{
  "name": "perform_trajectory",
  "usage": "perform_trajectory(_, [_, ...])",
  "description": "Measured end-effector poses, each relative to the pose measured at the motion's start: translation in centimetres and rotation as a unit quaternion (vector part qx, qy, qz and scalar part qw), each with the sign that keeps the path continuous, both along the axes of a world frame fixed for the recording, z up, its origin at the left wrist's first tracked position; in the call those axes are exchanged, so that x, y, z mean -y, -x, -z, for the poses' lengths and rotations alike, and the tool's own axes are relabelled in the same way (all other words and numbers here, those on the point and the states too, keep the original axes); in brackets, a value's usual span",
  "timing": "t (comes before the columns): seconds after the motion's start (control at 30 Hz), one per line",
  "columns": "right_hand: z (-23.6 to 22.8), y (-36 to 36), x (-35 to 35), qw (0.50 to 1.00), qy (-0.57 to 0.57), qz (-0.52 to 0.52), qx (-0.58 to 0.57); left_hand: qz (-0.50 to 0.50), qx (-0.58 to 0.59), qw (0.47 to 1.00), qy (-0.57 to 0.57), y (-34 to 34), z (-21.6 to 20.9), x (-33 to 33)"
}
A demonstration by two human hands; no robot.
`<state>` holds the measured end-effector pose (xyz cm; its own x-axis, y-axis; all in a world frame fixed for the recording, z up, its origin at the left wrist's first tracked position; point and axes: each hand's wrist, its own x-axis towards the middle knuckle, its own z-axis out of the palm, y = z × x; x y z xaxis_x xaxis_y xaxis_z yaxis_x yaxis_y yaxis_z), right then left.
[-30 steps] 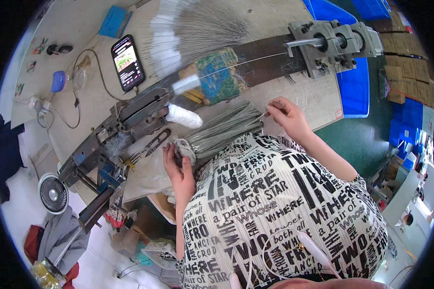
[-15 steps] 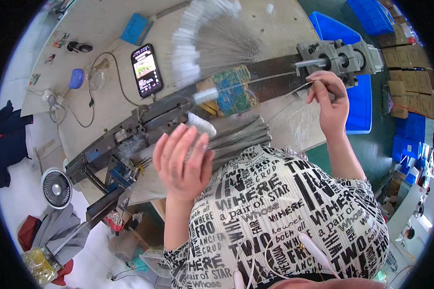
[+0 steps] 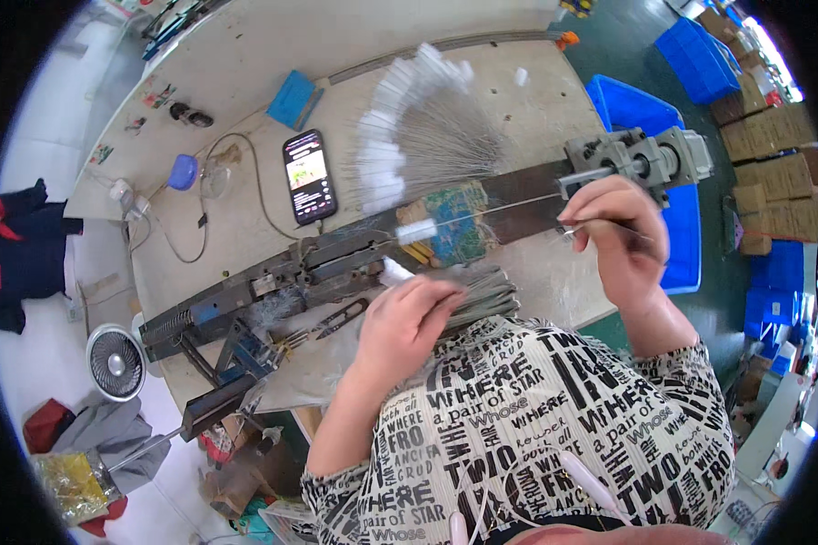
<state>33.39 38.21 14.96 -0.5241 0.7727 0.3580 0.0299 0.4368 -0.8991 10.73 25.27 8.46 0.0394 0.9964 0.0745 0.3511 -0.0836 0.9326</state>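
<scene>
My right hand (image 3: 620,238) pinches a thin metal wire near the clamp at the machine's right end. My left hand (image 3: 407,325) is closed and slightly blurred, its fingertips drawn together over a bundle of grey wires (image 3: 495,295); anything between them is hidden. Beside its knuckles lies a small white bristle piece (image 3: 395,271). A white bristle brush head (image 3: 416,232) sits along the dark machine bed, and its wire stem (image 3: 509,209) runs right to the metal clamp (image 3: 641,163).
Beyond the bed, white-tipped brushes (image 3: 382,154) lie fanned out. A phone (image 3: 309,177) with a lit screen is left of them. Pliers (image 3: 343,318) lie left of my left hand. Blue bins (image 3: 686,232) stand at the right, a small fan (image 3: 116,361) at the left.
My left hand has moved right and its spread fingers have drawn together over the wire bundle. My right hand stays near the clamp, its fingers more curled. The whole view has shifted slightly.
</scene>
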Motion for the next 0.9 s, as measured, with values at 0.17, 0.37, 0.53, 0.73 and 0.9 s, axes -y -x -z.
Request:
perform_trajectory(0.17, [6.5, -1.7, 1.0, 0.994, 0.006, 0.065, 0.092, -0.013, -0.244, 0.965, 0.095, 1.5, 0.4, 3.4])
perform_trajectory(0.37, [5.8, -1.0, 0.4, 0.993, -0.029, 0.057, 0.104, -0.051, -0.236, 0.967, -0.083, 0.1, -0.3, 1.4])
perform_trajectory(0.53, [3.2, 0.3, 0.3, 0.964, -0.238, -0.036, 0.110, 0.036, -0.079, 0.996, 0.019, -1.7, 1.8, -1.0])
perform_trajectory(0.73, [5.0, -1.2, 0.9, 0.993, -0.032, 0.063, 0.091, 0.001, -0.124, 0.991, 0.059, -1.5, 1.8, 0.3])
perform_trajectory(0.9, [-0.4, 0.7, 1.3, 0.990, -0.068, -0.120, 0.024, -0.011, -0.046, 0.999, -0.014, -1.5, 0.1, -0.4])
